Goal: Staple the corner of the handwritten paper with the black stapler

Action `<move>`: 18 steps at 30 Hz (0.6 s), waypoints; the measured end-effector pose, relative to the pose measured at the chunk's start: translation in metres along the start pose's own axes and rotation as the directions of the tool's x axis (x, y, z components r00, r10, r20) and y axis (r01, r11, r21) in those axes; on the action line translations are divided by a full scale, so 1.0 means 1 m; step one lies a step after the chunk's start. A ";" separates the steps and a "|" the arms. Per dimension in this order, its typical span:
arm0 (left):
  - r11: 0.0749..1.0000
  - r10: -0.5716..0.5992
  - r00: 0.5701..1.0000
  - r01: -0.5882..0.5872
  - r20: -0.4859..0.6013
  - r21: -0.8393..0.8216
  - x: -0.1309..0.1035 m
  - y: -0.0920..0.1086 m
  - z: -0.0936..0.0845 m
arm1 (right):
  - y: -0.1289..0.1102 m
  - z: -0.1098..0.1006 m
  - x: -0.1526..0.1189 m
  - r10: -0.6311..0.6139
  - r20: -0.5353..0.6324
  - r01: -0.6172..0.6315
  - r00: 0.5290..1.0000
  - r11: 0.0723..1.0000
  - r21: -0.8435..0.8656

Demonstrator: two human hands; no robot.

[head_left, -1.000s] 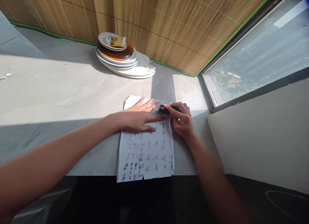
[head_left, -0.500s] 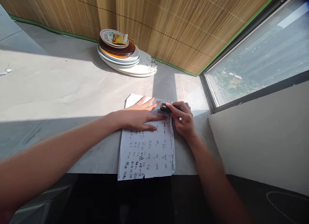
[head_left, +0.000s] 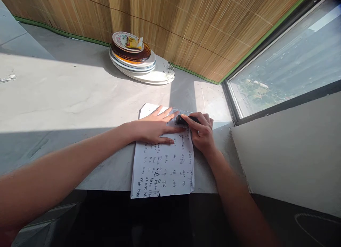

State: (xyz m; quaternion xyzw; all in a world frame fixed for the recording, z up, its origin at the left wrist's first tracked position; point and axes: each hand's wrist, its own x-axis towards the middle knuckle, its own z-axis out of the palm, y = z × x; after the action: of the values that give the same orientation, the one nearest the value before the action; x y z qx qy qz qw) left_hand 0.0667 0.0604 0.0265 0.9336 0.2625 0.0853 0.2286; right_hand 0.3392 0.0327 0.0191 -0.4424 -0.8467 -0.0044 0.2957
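Observation:
A white sheet of paper (head_left: 166, 162) covered in rows of handwriting lies on the counter, its lower edge reaching past the counter's front edge. My left hand (head_left: 154, 128) rests flat on its upper part, fingers spread. In my right hand (head_left: 202, 130) is a black block-shaped tool (head_left: 183, 120) that looks like a roller stamp. Its end sits on the paper near the upper right edge, close to my left fingertips. A dense patch of grey printed marks (head_left: 178, 112) shows on the paper beside it. The tool's underside is hidden.
Stacked plates (head_left: 133, 66) stand at the back, a small yellow packet (head_left: 134, 42) on top. Behind hangs a bamboo blind (head_left: 160, 23). A window (head_left: 279, 62) and a white wall (head_left: 287, 151) bound the right side of the grey counter (head_left: 66, 91).
The view has shifted slightly. The black tool has moved very little on the paper and seems tilted a bit differently in my right hand. My left hand stays in place.

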 end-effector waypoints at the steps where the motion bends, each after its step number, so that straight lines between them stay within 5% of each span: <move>1: 1.000 -0.001 1.000 0.001 0.003 -0.002 0.000 0.001 -0.001 | -0.001 0.000 0.000 0.000 0.004 0.000 1.000 1.000 -0.009; 11: 0.999 0.014 1.000 -0.015 0.014 0.030 -0.001 -0.001 0.001 | -0.006 0.006 -0.003 0.012 0.003 -0.012 1.000 0.999 -0.046; 18: 1.000 -0.008 1.000 0.008 0.001 -0.015 0.000 0.003 -0.003 | -0.006 0.005 0.002 0.066 -0.074 -0.052 0.995 0.984 0.173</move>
State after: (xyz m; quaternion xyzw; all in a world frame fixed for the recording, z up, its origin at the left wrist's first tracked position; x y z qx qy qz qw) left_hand 0.0669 0.0590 0.0301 0.9309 0.2654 0.0861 0.2359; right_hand 0.3312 0.0320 0.0172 -0.4397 -0.8181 0.0596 0.3658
